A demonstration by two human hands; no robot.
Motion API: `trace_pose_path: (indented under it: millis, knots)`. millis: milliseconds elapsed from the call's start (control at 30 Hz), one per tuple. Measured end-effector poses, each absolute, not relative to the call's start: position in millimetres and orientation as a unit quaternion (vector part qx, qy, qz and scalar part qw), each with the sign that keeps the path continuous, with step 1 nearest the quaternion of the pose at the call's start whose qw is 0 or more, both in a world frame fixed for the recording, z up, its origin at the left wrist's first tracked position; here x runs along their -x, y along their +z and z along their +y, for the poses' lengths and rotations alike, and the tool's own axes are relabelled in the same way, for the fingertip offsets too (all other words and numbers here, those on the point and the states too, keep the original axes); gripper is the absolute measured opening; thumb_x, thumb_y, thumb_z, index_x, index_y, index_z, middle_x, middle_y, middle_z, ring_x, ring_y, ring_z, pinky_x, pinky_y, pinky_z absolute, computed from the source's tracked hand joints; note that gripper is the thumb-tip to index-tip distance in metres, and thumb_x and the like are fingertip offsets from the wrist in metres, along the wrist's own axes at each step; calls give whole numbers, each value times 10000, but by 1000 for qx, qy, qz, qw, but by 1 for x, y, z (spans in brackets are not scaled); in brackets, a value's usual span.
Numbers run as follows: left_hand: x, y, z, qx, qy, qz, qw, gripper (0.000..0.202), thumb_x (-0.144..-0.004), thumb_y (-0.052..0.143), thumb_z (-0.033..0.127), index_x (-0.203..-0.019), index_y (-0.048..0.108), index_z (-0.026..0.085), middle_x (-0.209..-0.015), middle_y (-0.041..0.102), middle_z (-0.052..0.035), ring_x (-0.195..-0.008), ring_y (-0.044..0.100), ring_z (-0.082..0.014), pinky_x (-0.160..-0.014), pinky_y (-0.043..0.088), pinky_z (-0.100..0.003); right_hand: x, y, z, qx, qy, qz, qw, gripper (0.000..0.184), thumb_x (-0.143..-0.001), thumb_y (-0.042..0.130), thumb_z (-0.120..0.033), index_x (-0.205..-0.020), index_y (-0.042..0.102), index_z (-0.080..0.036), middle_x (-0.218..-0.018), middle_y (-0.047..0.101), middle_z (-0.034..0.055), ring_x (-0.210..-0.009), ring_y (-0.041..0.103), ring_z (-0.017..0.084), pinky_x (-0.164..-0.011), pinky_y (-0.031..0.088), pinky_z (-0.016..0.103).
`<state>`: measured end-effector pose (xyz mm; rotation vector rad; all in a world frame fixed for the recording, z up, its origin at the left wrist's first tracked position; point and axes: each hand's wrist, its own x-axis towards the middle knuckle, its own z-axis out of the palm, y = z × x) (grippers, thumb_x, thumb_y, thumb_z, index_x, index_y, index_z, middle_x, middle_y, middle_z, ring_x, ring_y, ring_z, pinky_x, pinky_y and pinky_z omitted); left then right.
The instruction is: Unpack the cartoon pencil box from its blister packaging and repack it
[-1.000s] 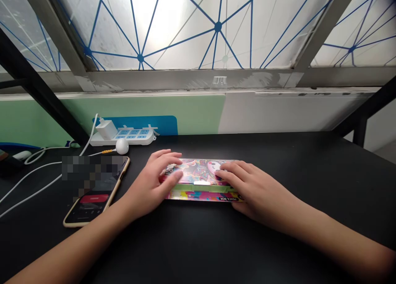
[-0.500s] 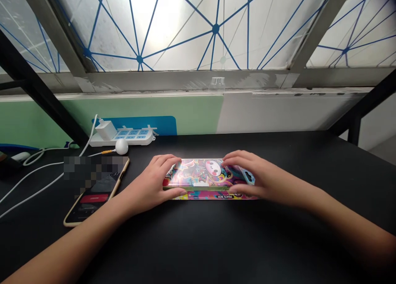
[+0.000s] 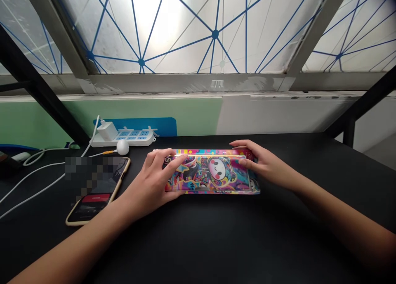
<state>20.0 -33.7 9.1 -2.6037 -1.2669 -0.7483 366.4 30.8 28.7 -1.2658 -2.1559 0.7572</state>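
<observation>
The black tabletop [image 3: 198,242] runs under everything I have on my feed, and the pencil box [image 3: 213,172] on it is my reference point. Left of the box lies a phone [image 3: 93,209] in a pale case, its upper part blurred out to me.

My left hand [image 3: 154,174] is closed around the box's left end, thumb along the near edge and fingers across the top, so I read that as a grip. The box is a long, glossy container printed in bright colours, with a round pale cartoon face on the side I see; its inside is hidden, so I cannot tell what it holds. My right hand [image 3: 262,162] is at the box's far right corner, thumb over the printed side and fingers reaching beyond the far edge; I cannot tell whether it grips.

Beyond the box, to its left, sits a white round object [image 3: 123,147] by an orange-sleeved cable [image 3: 108,152]. Just past that, a white charger [image 3: 107,131] is seated in a power strip [image 3: 136,138]. Farthest beyond the box, I get the green wall [image 3: 198,114] and the blue-lined window [image 3: 185,24].
</observation>
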Motion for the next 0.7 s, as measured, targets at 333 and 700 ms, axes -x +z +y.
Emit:
trace_pose_path:
  millis: [333, 700]
  knots:
    - [-20, 13, -31, 859, -294, -418, 34, 883, -861, 713, 573, -1562, 232, 332, -1469, 418, -133, -1348, 376, -383, -1134, 374, -599, -357, 35, 18, 450, 104, -854, 240, 667, -698, 805, -618, -1222, 617, -251, -1182, 693, 104, -1025, 661, 313, -843, 561, 461]
    - [-8, 13, -21, 754, -442, -486, -5, 566, -913, 724, 421, -1403, 477, 286, -1327, 598, -77, -1186, 610, -265, -1026, 515, -444, -358, 38, 13, 360, -92, -877, 305, 604, -786, 782, -565, -1254, 555, -258, -1108, 713, 91, -1017, 662, 314, -1016, 431, 535]
